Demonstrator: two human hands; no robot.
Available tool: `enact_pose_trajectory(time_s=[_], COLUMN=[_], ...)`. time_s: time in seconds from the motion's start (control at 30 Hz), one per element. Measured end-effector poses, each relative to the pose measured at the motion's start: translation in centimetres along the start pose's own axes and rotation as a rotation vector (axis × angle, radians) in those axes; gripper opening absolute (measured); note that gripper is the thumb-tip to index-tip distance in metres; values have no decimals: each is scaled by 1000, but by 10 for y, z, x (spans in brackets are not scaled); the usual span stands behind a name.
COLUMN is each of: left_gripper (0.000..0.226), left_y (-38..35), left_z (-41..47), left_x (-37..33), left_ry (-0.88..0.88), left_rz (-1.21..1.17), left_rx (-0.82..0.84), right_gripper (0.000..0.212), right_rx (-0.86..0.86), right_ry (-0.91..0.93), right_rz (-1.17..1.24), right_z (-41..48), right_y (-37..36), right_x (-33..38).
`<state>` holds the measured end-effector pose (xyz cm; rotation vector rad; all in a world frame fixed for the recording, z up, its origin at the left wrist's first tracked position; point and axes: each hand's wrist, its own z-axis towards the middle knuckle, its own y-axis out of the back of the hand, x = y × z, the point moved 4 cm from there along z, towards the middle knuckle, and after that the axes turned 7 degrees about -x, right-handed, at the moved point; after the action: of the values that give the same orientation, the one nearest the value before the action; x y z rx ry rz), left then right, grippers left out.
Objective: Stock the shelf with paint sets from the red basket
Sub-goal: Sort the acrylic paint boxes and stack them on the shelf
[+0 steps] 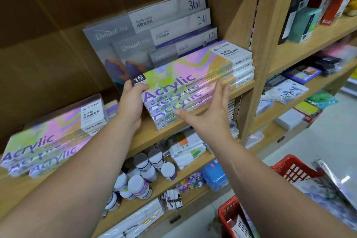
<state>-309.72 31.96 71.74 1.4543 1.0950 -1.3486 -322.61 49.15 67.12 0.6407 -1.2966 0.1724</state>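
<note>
A stack of several pastel "Acrylic" paint sets (193,75) lies on the wooden shelf (146,137), right of centre. My left hand (133,100) grips the near left corner of the top set, thumb over the black "18" label. My right hand (208,112) is spread with straight fingers against the front edge of the stack. Behind the stack stand three grey Dmart paint sets (154,31), marked 36, 24 and 12. A second stack of Acrylic sets (48,137) lies at the left of the same shelf. The red basket (289,172) sits at the lower right with packets in it.
Below, a shelf holds paint jars (143,176), white boxes (187,149) and a blue pack (214,177). A wooden upright (257,54) bounds the bay on the right; beyond it shelves carry boxes and packets. A glossy packet (332,185) leans out of the basket.
</note>
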Motion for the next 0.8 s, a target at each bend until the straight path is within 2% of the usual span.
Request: enact_pose_trajectory(time_s=[0.23,0.33,0.43,0.53,0.8], left_gripper=[37,26,13,6,11], left_y=[6,7,0,-3,8], left_z=[1,3,3,0,2], left_x=[2,7,14,18,9], left_ry=[-28,-39,-7,9,-95], left_rz=[71,45,-93,-168,74], left_rx=[5,17,3,-20,60], right_gripper=[154,156,161,167,170], right_rx=[-28,-48,-12,40,4], right_ry=[9,9,29,109,77], right_rz=[-33,-10,-12,-101,-194], right_z=[-3,-5,-9,-17,-18], right_y=[-17,-19,-19,-18,-20], right_x=[14,12,11,4,3])
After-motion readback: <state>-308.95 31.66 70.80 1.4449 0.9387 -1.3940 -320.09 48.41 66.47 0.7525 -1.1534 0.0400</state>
